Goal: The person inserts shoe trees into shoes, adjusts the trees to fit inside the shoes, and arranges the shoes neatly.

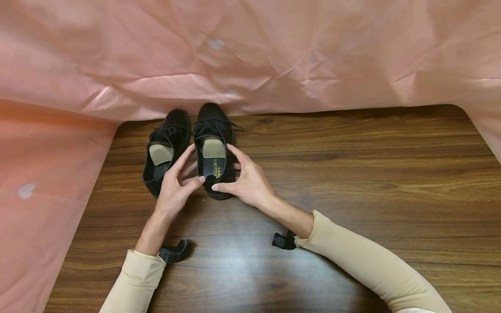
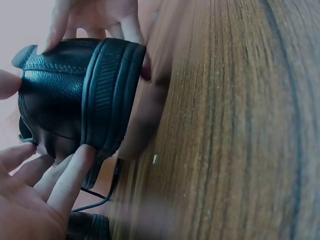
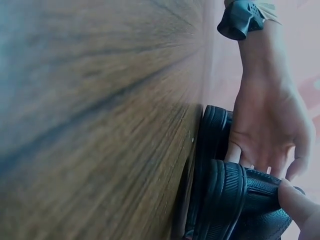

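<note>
Two black lace-up shoes stand side by side at the left of the wooden surface, toes toward the pink cloth. Both hands hold the right-hand shoe (image 1: 210, 114) around its heel half. My left hand (image 1: 174, 191) grips its left side, thumb at the heel collar. On the opposite side my right hand (image 1: 253, 180) has its thumb on the heel and its fingers along the flank. In the left wrist view the heel (image 2: 55, 95) shows between both hands, its sole edge seemingly just off the wood. The other shoe (image 1: 177, 119) sits close beside the left hand.
Pink cloth (image 1: 274, 56) with pale hearts rises behind and along the left. The brown wood-grain surface (image 1: 352, 174) extends to the right and front. Black wrist mounts (image 1: 174, 252) sit at both cuffs. Beige insole pads (image 1: 213, 148) are inside the shoes.
</note>
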Demonstrator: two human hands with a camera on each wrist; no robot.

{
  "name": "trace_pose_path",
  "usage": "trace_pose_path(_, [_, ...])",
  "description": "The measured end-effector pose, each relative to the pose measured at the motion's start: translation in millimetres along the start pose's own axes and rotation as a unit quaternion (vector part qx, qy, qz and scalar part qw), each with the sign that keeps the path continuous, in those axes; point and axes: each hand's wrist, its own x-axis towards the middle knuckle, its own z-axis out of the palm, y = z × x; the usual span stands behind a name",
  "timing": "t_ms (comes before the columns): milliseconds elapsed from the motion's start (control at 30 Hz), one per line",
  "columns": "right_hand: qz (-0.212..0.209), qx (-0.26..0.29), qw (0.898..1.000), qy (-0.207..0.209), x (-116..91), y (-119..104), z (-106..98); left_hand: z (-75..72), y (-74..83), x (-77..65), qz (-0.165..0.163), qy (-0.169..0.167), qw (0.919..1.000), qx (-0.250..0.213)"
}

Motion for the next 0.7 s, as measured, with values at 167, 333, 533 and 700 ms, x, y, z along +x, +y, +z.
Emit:
trace_pose_path(167, [0.001,-0.001,1.0,0.003,2,1,4,0.1,0.8,-0.9,-0.006,0.02,0.9996,0.02])
trace_pose_path(333, [-0.005,-0.021,1.0,0.001,5,0,7,0.1,2.8,-1.9,-0.007,0.043,0.9984,0.035])
trace_pose_path(533, [0.003,-0.038,0.999,0.004,9,-2,10,2.7,5.0,-2.5,-0.013,0.058,0.9968,0.053])
trace_pose_path(700, [0.003,-0.049,0.999,0.002,12,-3,13,3.6,6.9,-3.7,-0.024,0.076,0.9953,0.054])
